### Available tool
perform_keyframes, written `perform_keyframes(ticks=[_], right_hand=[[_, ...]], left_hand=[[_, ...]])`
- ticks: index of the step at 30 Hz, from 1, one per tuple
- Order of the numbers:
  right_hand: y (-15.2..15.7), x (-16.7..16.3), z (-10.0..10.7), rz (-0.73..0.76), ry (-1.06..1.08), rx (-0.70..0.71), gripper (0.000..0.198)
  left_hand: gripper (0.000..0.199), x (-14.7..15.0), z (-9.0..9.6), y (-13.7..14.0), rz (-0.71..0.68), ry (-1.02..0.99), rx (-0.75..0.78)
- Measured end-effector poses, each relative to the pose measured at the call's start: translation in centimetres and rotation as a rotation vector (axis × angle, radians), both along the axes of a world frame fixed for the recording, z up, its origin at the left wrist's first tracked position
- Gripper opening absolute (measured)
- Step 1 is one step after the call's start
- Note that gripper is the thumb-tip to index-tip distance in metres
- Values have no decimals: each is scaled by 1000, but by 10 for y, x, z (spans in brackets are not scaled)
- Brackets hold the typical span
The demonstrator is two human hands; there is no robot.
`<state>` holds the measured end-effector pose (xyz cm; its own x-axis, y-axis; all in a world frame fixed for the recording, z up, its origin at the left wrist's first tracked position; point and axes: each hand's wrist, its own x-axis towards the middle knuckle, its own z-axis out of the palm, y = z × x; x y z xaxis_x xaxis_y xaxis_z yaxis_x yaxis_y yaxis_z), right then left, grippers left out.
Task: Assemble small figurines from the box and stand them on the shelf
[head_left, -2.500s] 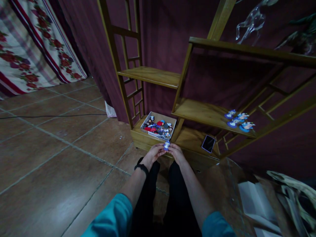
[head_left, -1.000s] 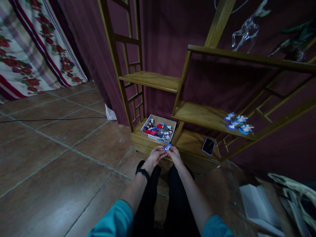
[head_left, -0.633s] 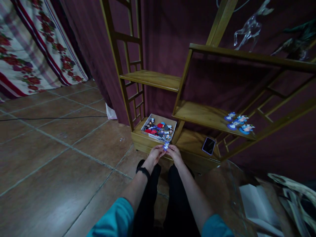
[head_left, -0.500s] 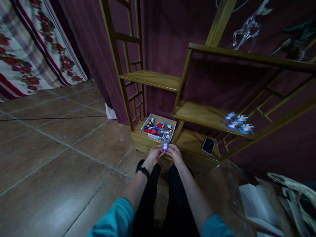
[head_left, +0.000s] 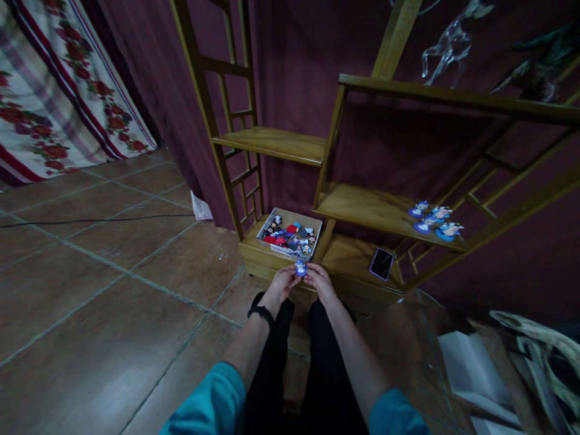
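A small purple-and-white figurine [head_left: 301,268] is held upright between my two hands, just in front of the box. My left hand [head_left: 284,281] grips it from the left with the fingertips. From the other side, the fingers of my right hand [head_left: 319,279] pinch its edge. Right behind it, a shallow cardboard box [head_left: 267,241] sits on the low shelf, filled with several small figurines in red, black, blue and white. More purple and blue figurines [head_left: 424,225] stand in a cluster at the right end of the middle shelf.
The wooden shelf unit [head_left: 362,208] has staggered boards and lattice sides. A dark-screened phone [head_left: 382,264] lies on the lower board at right. A clear horse figure [head_left: 448,48] stands on the top board. White boxes [head_left: 475,368] lie on the floor at right.
The figurine has turned slightly in my fingers and shifted a little left. Both hands keep their hold, and the view has moved slightly.
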<state>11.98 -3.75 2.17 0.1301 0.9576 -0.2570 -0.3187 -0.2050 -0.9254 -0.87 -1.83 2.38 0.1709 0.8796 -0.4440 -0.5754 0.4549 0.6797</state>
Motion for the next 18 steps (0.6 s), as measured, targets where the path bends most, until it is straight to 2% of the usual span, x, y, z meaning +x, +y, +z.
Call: perform_keyframes(ticks=[5, 18], right_hand=[[0, 0, 2, 4, -9, -2, 33], [2, 1, -3, 13, 58, -2, 30]], left_hand=[[10, 0, 0, 0, -13, 16, 19], [14, 0, 1, -1, -86, 50, 56]])
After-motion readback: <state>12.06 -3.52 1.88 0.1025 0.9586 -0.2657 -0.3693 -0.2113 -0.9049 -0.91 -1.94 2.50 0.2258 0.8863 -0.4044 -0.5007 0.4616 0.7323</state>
